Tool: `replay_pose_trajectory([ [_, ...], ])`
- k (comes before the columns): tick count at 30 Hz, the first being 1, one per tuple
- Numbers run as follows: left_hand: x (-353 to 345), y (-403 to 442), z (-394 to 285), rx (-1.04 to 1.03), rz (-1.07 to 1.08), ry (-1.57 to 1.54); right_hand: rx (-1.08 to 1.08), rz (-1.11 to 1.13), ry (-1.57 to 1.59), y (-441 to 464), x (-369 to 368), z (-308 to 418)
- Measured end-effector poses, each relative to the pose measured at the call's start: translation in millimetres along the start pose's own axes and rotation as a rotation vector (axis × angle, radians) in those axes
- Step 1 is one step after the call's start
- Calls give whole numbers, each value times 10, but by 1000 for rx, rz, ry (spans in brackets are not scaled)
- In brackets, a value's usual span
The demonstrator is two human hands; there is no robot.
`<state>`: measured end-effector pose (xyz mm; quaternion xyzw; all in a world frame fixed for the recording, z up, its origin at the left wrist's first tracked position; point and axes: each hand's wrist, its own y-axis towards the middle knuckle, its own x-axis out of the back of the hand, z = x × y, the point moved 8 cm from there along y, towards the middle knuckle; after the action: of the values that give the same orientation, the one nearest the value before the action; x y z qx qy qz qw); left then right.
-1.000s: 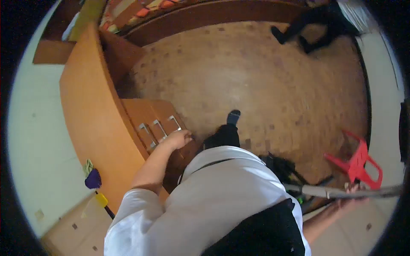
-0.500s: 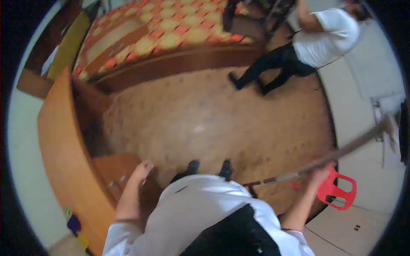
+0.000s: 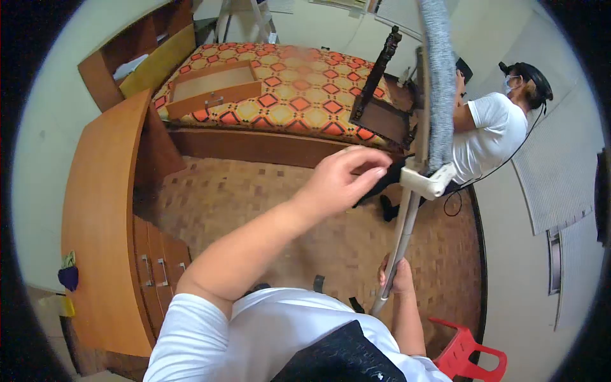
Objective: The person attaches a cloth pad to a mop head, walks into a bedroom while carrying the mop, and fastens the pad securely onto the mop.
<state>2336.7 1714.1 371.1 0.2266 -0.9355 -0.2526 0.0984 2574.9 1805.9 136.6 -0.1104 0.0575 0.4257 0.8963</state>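
Note:
My right hand (image 3: 401, 275) is wrapped around the pale metal pole of a flat mop (image 3: 405, 229). The mop stands upside down and nearly upright, its grey fuzzy pad (image 3: 438, 89) at the top on a white plastic joint (image 3: 428, 181). Across my body reaches my left hand (image 3: 347, 177), just left of that joint. Its fingers are curved, with a gap between thumb and fingertips and nothing in them. They appear apart from the mop.
A co-worker (image 3: 493, 134) stands ahead right beside the patterned bed (image 3: 286, 86), which bears a loose drawer (image 3: 213, 95) and a dark wooden piece (image 3: 382, 118). A wooden desk (image 3: 102, 210) is on the left. Near my right side is a red plastic chair (image 3: 468, 356).
The mop has swung from slanting out to the right to nearly upright in front of me. My left hand has risen from my side toward the mop's joint. The view tilts further up.

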Motion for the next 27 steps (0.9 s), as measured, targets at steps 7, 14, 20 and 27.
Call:
replay_pose_trajectory([
  [7, -311, 188, 12, -78, -188, -18, -144, 66, -29, -118, 40, -81],
  [14, -510, 113, -530, -618, 37, 936, -234, 99, -11, -302, 67, -179],
  [20, -574, 304, -490, -526, 382, 1012, -262, 15, -129, -359, 125, -300],
  [27, -363, 587, -265, -198, 261, 814, -292, 100, -113, -299, 234, -406],
])
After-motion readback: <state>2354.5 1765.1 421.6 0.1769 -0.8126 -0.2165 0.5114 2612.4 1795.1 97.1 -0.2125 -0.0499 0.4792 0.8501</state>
